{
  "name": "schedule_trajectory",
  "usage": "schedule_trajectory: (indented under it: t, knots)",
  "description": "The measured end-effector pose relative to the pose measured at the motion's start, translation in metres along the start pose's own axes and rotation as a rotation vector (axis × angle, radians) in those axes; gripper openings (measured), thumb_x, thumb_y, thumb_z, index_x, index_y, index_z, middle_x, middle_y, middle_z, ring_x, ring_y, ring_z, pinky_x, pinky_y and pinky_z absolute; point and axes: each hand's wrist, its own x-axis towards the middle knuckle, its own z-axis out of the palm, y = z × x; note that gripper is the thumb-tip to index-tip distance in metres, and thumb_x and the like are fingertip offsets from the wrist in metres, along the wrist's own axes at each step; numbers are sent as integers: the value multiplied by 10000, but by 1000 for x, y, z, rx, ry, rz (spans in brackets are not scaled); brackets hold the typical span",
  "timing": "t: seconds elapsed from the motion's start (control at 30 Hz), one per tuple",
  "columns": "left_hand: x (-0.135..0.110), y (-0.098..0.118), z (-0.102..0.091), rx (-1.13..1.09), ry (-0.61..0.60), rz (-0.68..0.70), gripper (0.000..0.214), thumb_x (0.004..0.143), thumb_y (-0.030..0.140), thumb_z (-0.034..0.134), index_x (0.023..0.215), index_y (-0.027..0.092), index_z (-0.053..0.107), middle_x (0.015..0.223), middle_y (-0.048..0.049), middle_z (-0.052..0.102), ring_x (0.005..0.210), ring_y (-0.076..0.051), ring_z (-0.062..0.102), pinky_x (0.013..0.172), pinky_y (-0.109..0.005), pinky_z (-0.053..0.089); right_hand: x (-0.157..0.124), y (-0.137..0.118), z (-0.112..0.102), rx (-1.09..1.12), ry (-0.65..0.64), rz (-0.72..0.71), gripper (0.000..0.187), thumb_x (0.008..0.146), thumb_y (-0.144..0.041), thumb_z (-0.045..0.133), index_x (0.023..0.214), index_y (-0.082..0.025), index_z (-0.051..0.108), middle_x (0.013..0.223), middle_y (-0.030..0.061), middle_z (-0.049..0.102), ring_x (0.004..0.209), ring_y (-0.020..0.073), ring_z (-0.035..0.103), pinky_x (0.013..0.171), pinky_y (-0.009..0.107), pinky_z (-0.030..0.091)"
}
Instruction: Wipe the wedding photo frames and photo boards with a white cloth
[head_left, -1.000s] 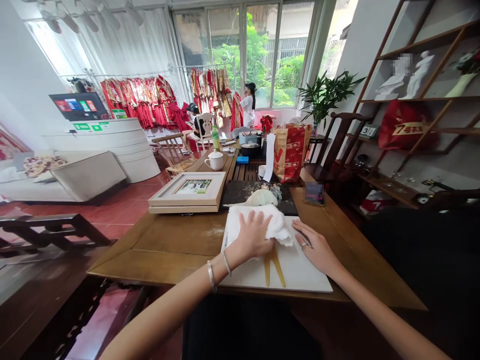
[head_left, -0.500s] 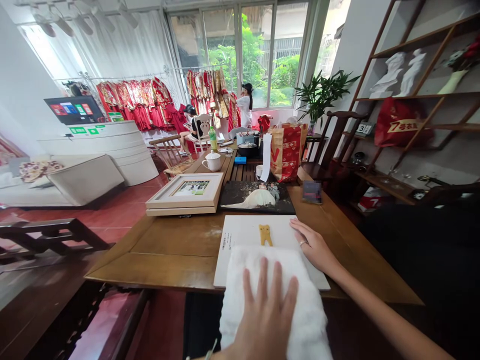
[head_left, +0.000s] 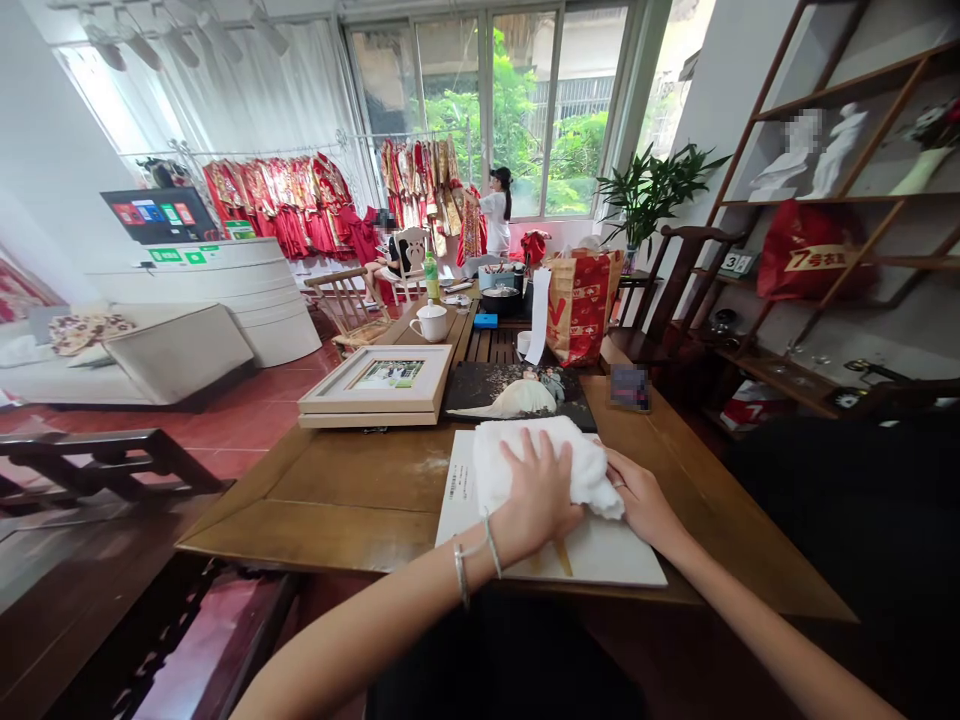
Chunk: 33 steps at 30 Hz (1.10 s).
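Note:
A folded white towel [head_left: 499,455] lies bunched across the upper part of a flat white board [head_left: 622,560]. My left hand [head_left: 541,485] presses on the towel from above with its fingers spread. Against the board's right edge, beside the towel, rests my right hand [head_left: 637,495], its fingers stretched out and their tips partly hidden. The lower ends of a tan two-legged piece [head_left: 562,558] show on the board below my left hand; its upper part is covered. Small print runs down the board's left side.
Beyond the board are stacked wooden picture frames [head_left: 442,390], a dark wedding picture [head_left: 577,395], a white lidded cup [head_left: 431,325], a blue box [head_left: 485,321] and a red paper bag [head_left: 581,310]. Two people are near red garments [head_left: 277,205]. A wooden chair [head_left: 667,290] stands to the right.
The towel and my left hand have moved forward from the near edge onto the board's upper part. The towel now covers the tan piece's top. My right hand has shifted slightly down the board's edge.

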Motion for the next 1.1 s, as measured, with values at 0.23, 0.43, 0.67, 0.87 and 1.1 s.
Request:
schedule_trajectory:
  t: [0.23, 0.43, 0.67, 0.87, 1.1]
  knots:
    - [-25, 12, -12, 41, -29, 129, 808, 756, 506, 581, 1404, 103, 315, 1461, -245, 253, 1329, -490, 149, 993, -696, 184, 1, -3, -2, -3, 18, 12, 412, 794, -231, 431, 1151, -228, 637, 1238, 70, 628, 1171, 258, 560, 997, 419, 427]
    - [-81, 32, -21, -4, -143, 266, 934, 697, 483, 633, 1435, 69, 239, 1476, -278, 163, 1321, -526, 92, 990, -726, 160, 1, 0, -2, -22, 30, 57, 393, 839, -308, 396, 1115, -195, 651, 1225, 102, 632, 1180, 256, 552, 1017, 438, 408]
    - [-34, 23, -15, 46, -54, 155, 822, 777, 544, 554, 1419, 102, 292, 1462, -250, 248, 1326, -487, 170, 988, -691, 213, 2, -7, -6, 45, 53, 93, 370, 795, -318, 423, 1049, -206, 667, 1108, 92, 693, 1010, 260, 642, 868, 382, 493]
    - [11, 15, -3, 43, 8, 50, 718, 832, 503, 492, 1414, 122, 313, 1454, -219, 293, 1334, -446, 200, 1007, -667, 197, 2, -8, -6, 67, 77, 104, 450, 675, -195, 419, 1059, -192, 652, 988, 55, 724, 852, 229, 662, 741, 312, 506]
    - [-45, 46, -6, 98, -57, 106, 847, 767, 515, 565, 1422, 57, 284, 1456, -277, 232, 1323, -510, 124, 999, -707, 159, 2, 2, -6, 45, 23, 95, 354, 775, -305, 428, 1029, -200, 652, 1126, 101, 682, 1062, 270, 619, 896, 387, 472]
